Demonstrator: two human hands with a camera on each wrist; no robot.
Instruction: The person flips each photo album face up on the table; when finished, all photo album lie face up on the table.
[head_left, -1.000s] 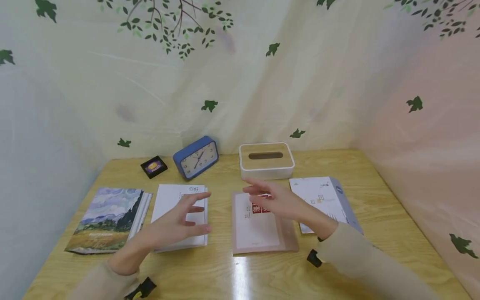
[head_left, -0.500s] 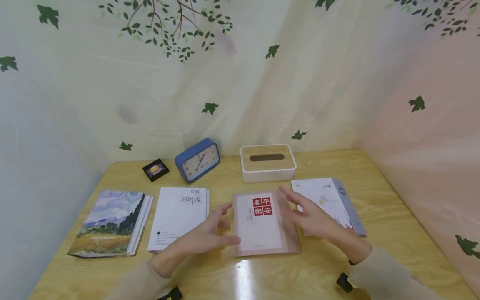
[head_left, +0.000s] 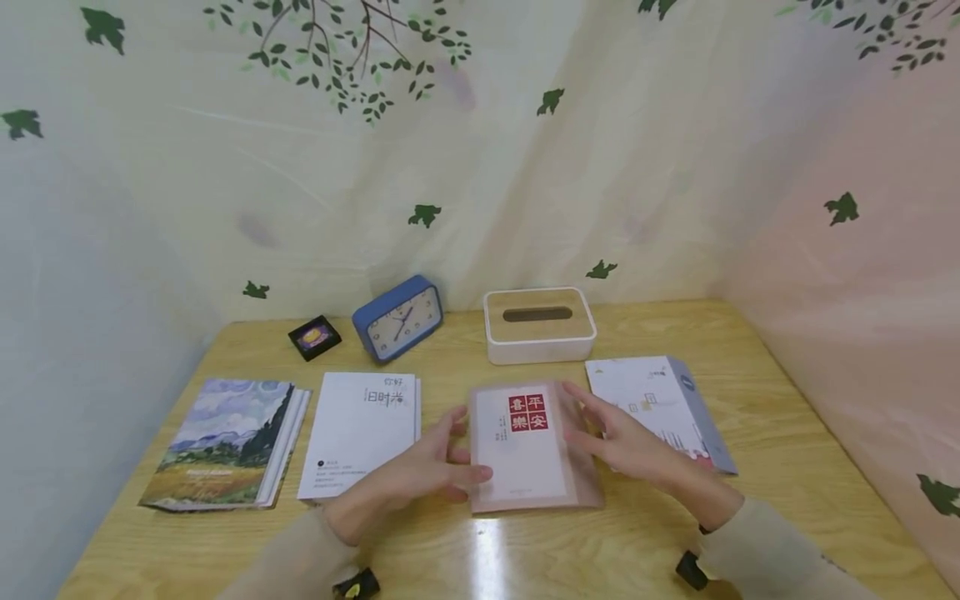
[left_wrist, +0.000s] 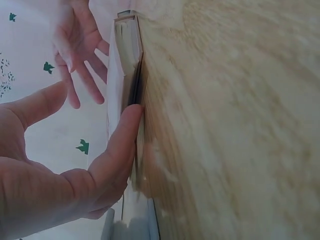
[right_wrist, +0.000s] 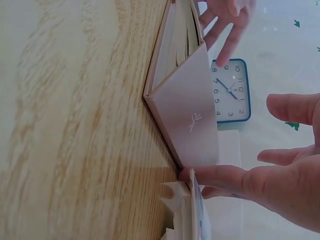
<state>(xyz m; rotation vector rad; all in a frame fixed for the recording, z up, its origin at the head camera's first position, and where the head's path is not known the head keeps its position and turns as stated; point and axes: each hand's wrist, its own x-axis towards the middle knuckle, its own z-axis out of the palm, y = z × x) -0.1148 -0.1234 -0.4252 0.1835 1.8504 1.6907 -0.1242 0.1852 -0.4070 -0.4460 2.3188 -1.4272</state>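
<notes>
Reaching left hand (head_left: 420, 468): a second ago it was over the white book (head_left: 348, 437). Now it is at the left side of the pink book (head_left: 517, 467).
Left fingers: spread and loose, not squeezing. One looks to touch the book's left edge, low down by the surface (head_left: 420, 554). The thumb is over the near left part of the cover.
Right hand (head_left: 626, 437): it has gone from over the pink cover to its right side.
Right fingers: loose too, grasping nothing. One points down between the pink book and the book with the grey strip (head_left: 637, 387).
Pink book: face up in the middle, on the near side of the box with a slot (head_left: 540, 352). It has not moved.
Red square (head_left: 529, 412): the hand hid part of it; now all of it shows.
Blue clock (head_left: 401, 322): at the far left, in the same spot.
Both sides: with a hand at each, the pink book seems to be the one being worked on, not gripped yet.
</notes>
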